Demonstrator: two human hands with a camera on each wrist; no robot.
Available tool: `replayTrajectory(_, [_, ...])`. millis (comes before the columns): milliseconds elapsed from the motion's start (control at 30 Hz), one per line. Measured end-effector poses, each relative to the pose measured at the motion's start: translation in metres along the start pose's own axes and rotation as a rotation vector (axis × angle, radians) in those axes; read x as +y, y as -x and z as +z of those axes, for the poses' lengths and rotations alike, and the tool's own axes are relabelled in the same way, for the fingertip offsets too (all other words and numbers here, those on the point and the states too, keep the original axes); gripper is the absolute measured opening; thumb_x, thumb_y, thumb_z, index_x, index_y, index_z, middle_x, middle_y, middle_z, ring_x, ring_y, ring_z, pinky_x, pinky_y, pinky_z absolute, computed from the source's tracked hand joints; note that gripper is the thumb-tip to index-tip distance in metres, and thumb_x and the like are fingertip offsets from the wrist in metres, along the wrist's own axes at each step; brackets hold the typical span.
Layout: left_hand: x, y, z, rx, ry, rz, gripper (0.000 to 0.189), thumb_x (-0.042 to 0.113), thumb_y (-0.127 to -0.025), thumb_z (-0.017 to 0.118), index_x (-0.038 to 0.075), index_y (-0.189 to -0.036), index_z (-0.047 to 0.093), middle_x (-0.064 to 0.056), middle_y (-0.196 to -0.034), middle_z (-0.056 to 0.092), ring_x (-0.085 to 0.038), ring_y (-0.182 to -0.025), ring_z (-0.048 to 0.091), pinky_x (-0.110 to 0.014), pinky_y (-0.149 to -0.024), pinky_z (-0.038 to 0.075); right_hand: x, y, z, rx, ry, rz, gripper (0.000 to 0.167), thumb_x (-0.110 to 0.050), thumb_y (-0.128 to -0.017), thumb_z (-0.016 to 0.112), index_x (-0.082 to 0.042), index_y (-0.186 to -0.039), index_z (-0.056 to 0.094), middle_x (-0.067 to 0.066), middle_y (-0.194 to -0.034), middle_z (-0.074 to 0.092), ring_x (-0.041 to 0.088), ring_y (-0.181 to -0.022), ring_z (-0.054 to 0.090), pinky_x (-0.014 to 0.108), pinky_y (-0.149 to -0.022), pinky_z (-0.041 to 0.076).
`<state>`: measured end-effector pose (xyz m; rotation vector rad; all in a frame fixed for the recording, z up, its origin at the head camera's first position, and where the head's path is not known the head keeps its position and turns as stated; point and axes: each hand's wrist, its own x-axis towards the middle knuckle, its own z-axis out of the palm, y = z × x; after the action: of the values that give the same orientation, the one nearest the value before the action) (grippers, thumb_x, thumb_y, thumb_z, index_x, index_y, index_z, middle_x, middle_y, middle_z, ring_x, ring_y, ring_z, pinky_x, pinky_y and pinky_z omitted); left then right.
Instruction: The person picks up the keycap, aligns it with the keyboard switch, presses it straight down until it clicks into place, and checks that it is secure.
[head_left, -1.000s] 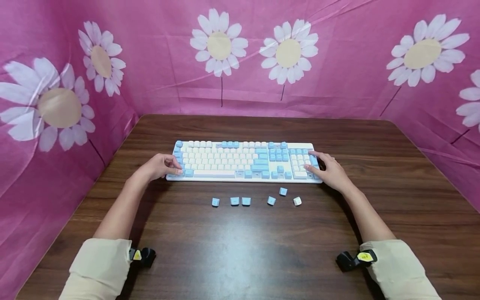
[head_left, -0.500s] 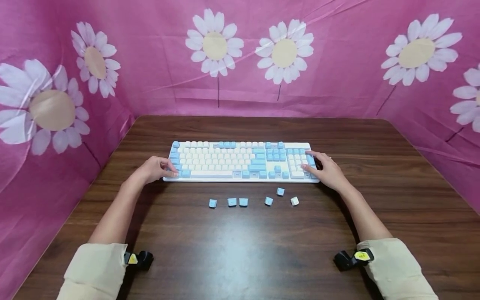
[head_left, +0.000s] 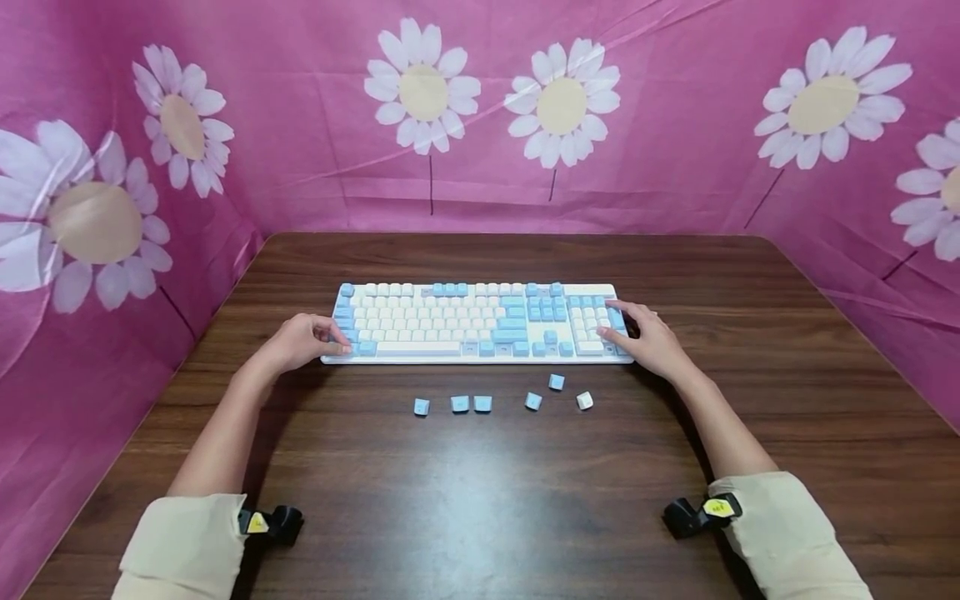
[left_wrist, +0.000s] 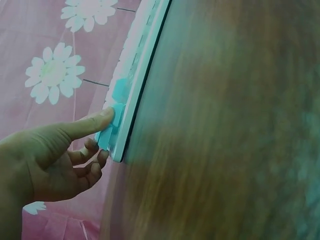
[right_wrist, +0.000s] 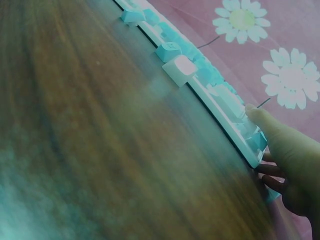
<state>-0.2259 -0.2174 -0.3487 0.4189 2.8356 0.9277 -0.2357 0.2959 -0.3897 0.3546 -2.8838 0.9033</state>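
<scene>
A white and light-blue keyboard (head_left: 420,323) lies flat on the wooden table, several of its key places bare along the bottom row. My left hand (head_left: 303,340) grips its left end; in the left wrist view the thumb (left_wrist: 102,119) presses on the blue corner keys while the fingers curl by the end edge. At the opposite end my right hand (head_left: 651,340) holds the keyboard, thumb over the number pad and fingers round the side edge. Several loose blue keycaps (head_left: 482,404) and one white keycap (head_left: 585,401) lie in front of the keyboard, apart from both hands.
The dark brown table (head_left: 360,492) extends on all sides of the keyboard. Behind it and at both sides hangs a pink cloth (head_left: 495,187) with large white daisies. Each sleeved forearm carries a black wrist camera (head_left: 281,525).
The whole head view has shifted a little, so everything appears slightly farther left. Both hands keep their hold on the keyboard's ends, and the loose keycaps stay in place relative to it.
</scene>
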Motion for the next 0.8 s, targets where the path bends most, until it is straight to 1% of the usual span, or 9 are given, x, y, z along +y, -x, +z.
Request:
replayTrajectory(233, [0.003,0.003,0.0,0.029,0.006,0.064,0.011,0.015,-0.079,0.073,0.004,-0.081,0.071,0.001,-0.063,0.042,-0.015,-0.062,0.037,-0.029,-0.054,0.032,-0.001,0.0,0.0,-0.002,-0.008,0.002,0.065,-0.044,-0.087,0.059,-0.005,-0.136,0.041,0.027,-0.135,0.037,0.042,-0.126,0.027,0.057,-0.103,0.009])
replayTrajectory(367, [0.004,0.004,0.0,0.062,0.022,0.077,0.009,0.012,-0.08,0.072,0.003,-0.081,0.07,-0.001,-0.065,0.046,-0.015,-0.063,0.039,-0.028,-0.055,0.033,-0.002,-0.001,0.0,0.002,-0.006,-0.004,0.064,-0.043,-0.087,0.059,-0.005,-0.136,0.042,0.027,-0.135,0.037,0.042,-0.126,0.027,0.056,-0.103,0.009])
replayTrajectory(500, [0.005,0.006,0.002,0.108,0.032,0.095,0.007,0.011,-0.08,0.071,0.004,-0.081,0.069,-0.003,-0.072,0.053,-0.016,-0.069,0.044,-0.028,-0.06,0.038,-0.002,-0.001,0.0,0.009,-0.002,-0.007,0.064,-0.043,-0.087,0.059,-0.005,-0.135,0.043,0.027,-0.135,0.037,0.042,-0.126,0.027,0.056,-0.103,0.009])
replayTrajectory(633, [0.01,0.007,0.005,0.158,0.062,0.138,0.009,0.013,-0.08,0.072,0.005,-0.083,0.069,-0.004,-0.077,0.056,-0.018,-0.073,0.048,-0.028,-0.063,0.04,-0.002,-0.001,-0.001,0.009,0.001,-0.008,0.063,-0.043,-0.088,0.059,-0.004,-0.135,0.042,0.027,-0.134,0.037,0.042,-0.126,0.028,0.056,-0.103,0.009])
replayTrajectory(800, [0.021,0.008,0.01,0.191,0.075,0.199,0.009,0.014,-0.08,0.072,0.007,-0.086,0.07,-0.003,-0.079,0.058,-0.018,-0.072,0.05,-0.027,-0.06,0.04,-0.002,0.0,0.0,0.004,0.0,-0.002,0.064,-0.043,-0.087,0.059,-0.004,-0.136,0.042,0.027,-0.134,0.038,0.042,-0.125,0.029,0.056,-0.103,0.01])
